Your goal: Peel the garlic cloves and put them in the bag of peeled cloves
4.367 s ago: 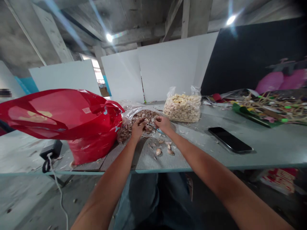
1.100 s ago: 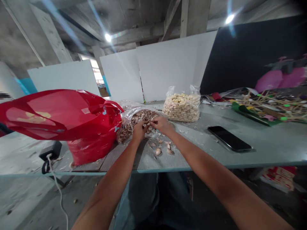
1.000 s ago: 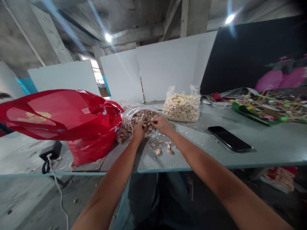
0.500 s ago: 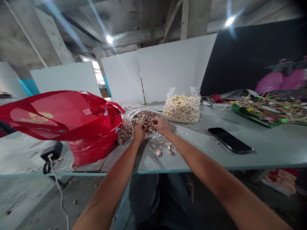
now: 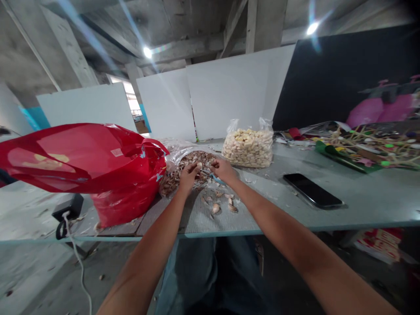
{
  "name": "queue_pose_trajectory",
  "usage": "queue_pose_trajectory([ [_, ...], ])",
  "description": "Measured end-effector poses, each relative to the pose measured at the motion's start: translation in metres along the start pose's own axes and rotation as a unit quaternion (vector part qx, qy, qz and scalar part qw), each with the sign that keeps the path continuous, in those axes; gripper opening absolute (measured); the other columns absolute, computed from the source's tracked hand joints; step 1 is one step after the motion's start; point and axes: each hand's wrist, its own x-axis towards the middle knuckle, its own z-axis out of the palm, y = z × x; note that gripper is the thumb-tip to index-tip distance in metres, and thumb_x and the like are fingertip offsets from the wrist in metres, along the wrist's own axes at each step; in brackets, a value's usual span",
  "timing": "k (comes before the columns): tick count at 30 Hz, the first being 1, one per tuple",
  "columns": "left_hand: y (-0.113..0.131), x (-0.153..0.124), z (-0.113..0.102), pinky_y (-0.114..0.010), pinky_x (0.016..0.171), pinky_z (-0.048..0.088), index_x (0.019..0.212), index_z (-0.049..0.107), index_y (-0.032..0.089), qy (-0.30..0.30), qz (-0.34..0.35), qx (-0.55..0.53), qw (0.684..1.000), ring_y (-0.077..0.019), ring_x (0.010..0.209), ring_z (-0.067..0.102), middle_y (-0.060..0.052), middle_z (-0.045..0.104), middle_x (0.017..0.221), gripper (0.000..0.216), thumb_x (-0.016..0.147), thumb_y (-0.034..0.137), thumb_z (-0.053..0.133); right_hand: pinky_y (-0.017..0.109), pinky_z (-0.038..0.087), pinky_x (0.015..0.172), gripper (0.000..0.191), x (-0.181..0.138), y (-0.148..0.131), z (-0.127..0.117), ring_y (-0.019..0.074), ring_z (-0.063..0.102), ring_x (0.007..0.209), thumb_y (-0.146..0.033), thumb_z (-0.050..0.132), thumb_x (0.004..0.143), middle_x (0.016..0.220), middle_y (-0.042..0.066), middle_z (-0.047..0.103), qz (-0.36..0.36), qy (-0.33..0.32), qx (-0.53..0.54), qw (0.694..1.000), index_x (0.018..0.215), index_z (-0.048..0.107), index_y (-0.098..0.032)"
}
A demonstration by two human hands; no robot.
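Note:
Between the thumb and fingers of my left hand (image 5: 188, 175) is a pale garlic clove (image 5: 199, 165). My right hand (image 5: 224, 170) is closed just to the right, a small gap apart. A slim blue object (image 5: 217, 179) shows under its palm; its kind is hard to make out. Both hands are over a clear plastic bag heaped with brown garlic skins (image 5: 173, 180). Closer to the table edge lie several unpeeled garlic cloves (image 5: 215, 208). Behind my right hand stands a clear bag of peeled garlic cloves (image 5: 248, 149).
A large red plastic bag (image 5: 127, 175) stands on the left of the table (image 5: 262, 214), beside a black power adapter (image 5: 68, 206) with a white cable. On the right lies a black phone (image 5: 311, 190). Sticks and coloured scraps (image 5: 364, 146) fill the far right, near pink spray bottles (image 5: 380, 109).
My hands have moved apart from where they met. The pale clove now shows in my left fingers, and the blue object has come into sight under my right hand.

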Motion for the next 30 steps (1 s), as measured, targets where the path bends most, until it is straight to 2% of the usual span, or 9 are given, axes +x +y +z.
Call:
queue_pose_trajectory([
  [2,-0.002,0.001,0.0,-0.02,0.051,0.046,0.103,0.067,0.015,0.003,0.002,0.008,1.0,-0.0073,0.054,0.053,0.0,0.064,0.075,0.053,0.064,0.051,0.075,0.026,0.053,0.064,0.019,-0.001,-0.003,0.0,0.0143,0.064,0.063,-0.024,0.059,0.078,0.073,0.002,0.069,-0.007,-0.003,0.025,1.0,0.093,0.068,-0.016],
  [4,-0.003,0.001,0.0,-0.02,0.049,0.044,0.103,0.069,0.015,-0.002,0.015,0.028,0.999,-0.0065,0.051,0.05,0.001,0.064,0.073,0.052,0.065,0.05,0.074,0.027,0.054,0.062,0.024,-0.003,-0.009,0.003,0.0145,0.064,0.064,-0.028,0.057,0.081,0.077,0.003,0.07,-0.001,-0.023,0.101,0.995,0.099,0.067,-0.017],
  [8,-0.002,0.001,-0.001,-0.021,0.045,0.041,0.102,0.071,0.015,-0.014,0.062,0.103,0.993,-0.0066,0.047,0.047,-0.001,0.065,0.074,0.046,0.068,0.046,0.073,0.03,0.056,0.059,0.023,-0.006,-0.02,0.007,0.0166,0.065,0.062,-0.031,0.062,0.077,0.074,0.002,0.069,0.043,-0.082,0.253,0.963,0.095,0.067,-0.018],
  [12,-0.003,0.001,-0.004,-0.024,0.048,0.045,0.105,0.071,0.015,-0.034,0.079,0.14,0.986,-0.0099,0.051,0.053,-0.002,0.065,0.077,0.045,0.069,0.043,0.073,0.032,0.057,0.06,0.018,-0.007,-0.022,0.01,0.018,0.066,0.062,-0.028,0.069,0.072,0.069,0.002,0.068,0.079,-0.08,0.302,0.947,0.086,0.067,-0.017],
  [15,-0.005,0.002,-0.006,-0.024,0.056,0.048,0.102,0.073,0.017,-0.021,0.132,0.189,0.973,-0.0113,0.061,0.057,-0.004,0.066,0.085,0.038,0.07,0.037,0.074,0.032,0.057,0.058,0.019,-0.008,-0.021,0.011,0.0178,0.065,0.061,-0.031,0.072,0.071,0.069,0.002,0.068,0.087,-0.085,0.307,0.944,0.084,0.067,-0.017],
  [18,-0.005,0.002,-0.008,-0.025,0.066,0.05,0.099,0.074,0.019,-0.001,0.192,0.243,0.951,-0.0126,0.074,0.06,-0.007,0.066,0.1,0.027,0.075,0.03,0.071,0.03,0.055,0.057,0.018,-0.01,-0.022,0.008,0.0173,0.065,0.061,-0.032,0.068,0.076,0.072,0.003,0.07,0.061,-0.094,0.266,0.957,0.087,0.068,-0.018],
  [22,-0.007,0.002,-0.009,-0.026,0.072,0.051,0.106,0.072,0.022,-0.03,0.231,0.304,0.924,-0.0127,0.077,0.061,-0.008,0.066,0.107,0.025,0.083,0.027,0.063,0.031,0.052,0.068,0.02,-0.012,-0.028,-0.002,0.0175,0.065,0.069,-0.03,0.058,0.084,0.079,0.005,0.072,-0.052,-0.066,0.07,0.994,0.089,0.073,-0.017],
  [26,-0.006,0.0,-0.009,-0.027,0.072,0.05,0.114,0.069,0.022,-0.06,0.25,0.349,0.901,-0.0134,0.077,0.061,-0.008,0.065,0.108,0.03,0.086,0.022,0.058,0.03,0.047,0.081,0.023,-0.014,-0.037,-0.009,0.0188,0.065,0.088,-0.024,0.056,0.087,0.097,0.008,0.073,-0.118,-0.046,-0.091,0.988,0.1,0.073,-0.017],
  [30,-0.002,-0.003,-0.009,-0.029,0.081,0.05,0.118,0.067,0.025,-0.071,0.273,0.383,0.879,-0.017,0.092,0.061,-0.008,0.065,0.11,0.034,0.085,0.017,0.058,0.028,0.045,0.08,0.024,-0.017,-0.046,-0.013,0.0181,0.064,0.086,-0.021,0.053,0.087,0.094,0.008,0.073,-0.123,-0.058,-0.171,0.976,0.098,0.074,-0.017],
])
